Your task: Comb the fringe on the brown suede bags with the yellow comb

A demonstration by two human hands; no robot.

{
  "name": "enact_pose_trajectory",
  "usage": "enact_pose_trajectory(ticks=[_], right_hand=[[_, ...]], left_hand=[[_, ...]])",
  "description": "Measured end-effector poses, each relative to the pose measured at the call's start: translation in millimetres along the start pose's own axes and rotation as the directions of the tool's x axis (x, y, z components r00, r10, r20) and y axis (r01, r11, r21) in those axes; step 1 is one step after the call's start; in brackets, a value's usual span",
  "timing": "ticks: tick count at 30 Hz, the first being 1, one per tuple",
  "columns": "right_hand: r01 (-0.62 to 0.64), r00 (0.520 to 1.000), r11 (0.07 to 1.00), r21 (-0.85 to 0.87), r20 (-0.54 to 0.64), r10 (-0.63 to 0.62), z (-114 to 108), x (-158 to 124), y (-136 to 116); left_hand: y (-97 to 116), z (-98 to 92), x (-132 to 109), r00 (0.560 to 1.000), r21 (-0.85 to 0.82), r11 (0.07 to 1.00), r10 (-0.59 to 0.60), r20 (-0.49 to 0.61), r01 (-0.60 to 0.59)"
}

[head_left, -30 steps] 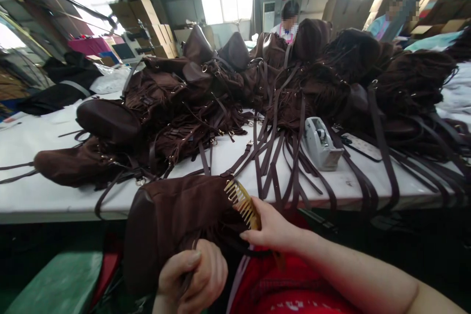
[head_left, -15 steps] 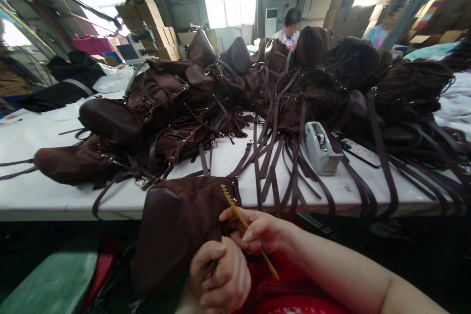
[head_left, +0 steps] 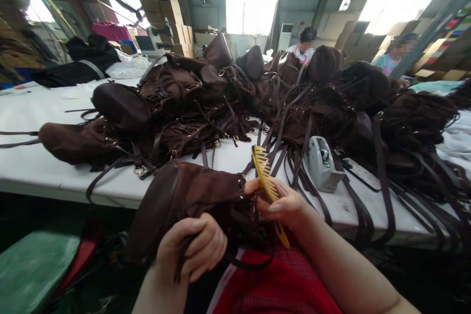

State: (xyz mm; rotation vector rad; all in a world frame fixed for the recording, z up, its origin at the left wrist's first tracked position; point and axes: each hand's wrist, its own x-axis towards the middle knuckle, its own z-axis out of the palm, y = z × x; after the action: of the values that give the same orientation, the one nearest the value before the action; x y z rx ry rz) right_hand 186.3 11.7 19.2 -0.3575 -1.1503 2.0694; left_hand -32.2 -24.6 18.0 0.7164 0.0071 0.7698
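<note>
A dark brown drawstring-style bag (head_left: 206, 184) with a smooth leather base lies tilted on its side at the table's front edge. My left hand (head_left: 195, 245) is closed in a fist in front of it, on dark strips that look like the bag's fringe; their ends hang below the fist. In my right hand (head_left: 281, 201) is a yellow wide-toothed comb (head_left: 262, 164), its teeth pointing up and to the right. The fingers of that hand are also against the bag's mouth, near a metal eyelet. What lies under them is hidden.
Brown fringed bags (head_left: 176, 83) are heaped across the white table (head_left: 22, 167), with loose straps (head_left: 384, 176) hanging over its front. A grey tape dispenser (head_left: 326, 167) and a phone (head_left: 362, 174) are at the right. Two people work behind the heap. A green-topped surface (head_left: 37, 265) is lower left.
My left hand has moved left, away from my right hand. The comb has risen and turned, showing its teeth more broadly. The camera view has tilted up slightly.
</note>
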Motion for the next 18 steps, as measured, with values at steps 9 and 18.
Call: enact_pose_trajectory(ticks=[9,18], right_hand=[[0.032,0.98,0.998,0.053,-0.199,-0.021,-12.8,17.5,23.1],[-0.102,0.993,0.971,-0.217,-0.075,0.088,18.0,6.3,31.9]], left_hand=[[-18.4,-44.8,-19.5,0.449,0.407,0.862,0.248,-0.858,0.302],[-37.7,-37.2,4.7,0.657,0.1,0.989,0.005,-0.754,0.108]])
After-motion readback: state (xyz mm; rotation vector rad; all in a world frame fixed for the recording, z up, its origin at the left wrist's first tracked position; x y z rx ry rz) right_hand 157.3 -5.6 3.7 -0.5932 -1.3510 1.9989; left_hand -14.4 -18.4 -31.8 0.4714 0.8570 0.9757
